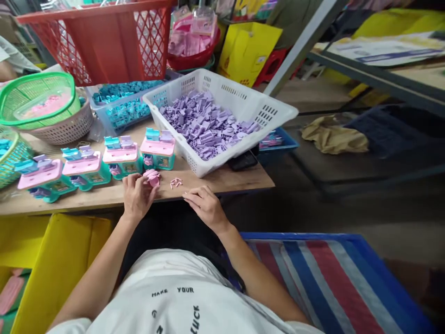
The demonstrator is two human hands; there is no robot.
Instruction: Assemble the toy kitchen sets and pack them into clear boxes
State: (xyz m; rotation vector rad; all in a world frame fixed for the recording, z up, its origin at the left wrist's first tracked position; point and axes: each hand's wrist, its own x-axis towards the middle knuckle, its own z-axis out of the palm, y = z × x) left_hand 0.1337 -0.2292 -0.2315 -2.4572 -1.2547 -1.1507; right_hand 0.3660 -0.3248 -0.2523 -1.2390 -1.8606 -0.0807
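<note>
Four toy stands [158,150]: pink-topped with teal bases, lined up along the left part of the tabletop [229,181]; I would leave them be, since the nearest sits just behind the work.
Pink rounded part [152,177]: near the tabletop's front edge, in front of the rightmost stand.
Left hand [135,198]: pinching that part between thumb and fingers; I judge a light, steady hold best, with the part braced on the wood so it cannot roll.
Pink pins [175,183]: a small loose pile beside the part, near the front edge; I would take one at a time, by its middle, and spread the rest slightly.
Right hand [206,207]: thumb and fingertips pressed together at the front edge, just right of the pins; I cannot tell from here whether a pin sits between them.
Front edge: close under both hands; I would work further in, as a dropped pin could fall off.
White basket [200,167]: full of purple plastic pieces [212,125], toward the tabletop's right corner; my right elbow room looks ample beside it.
</note>
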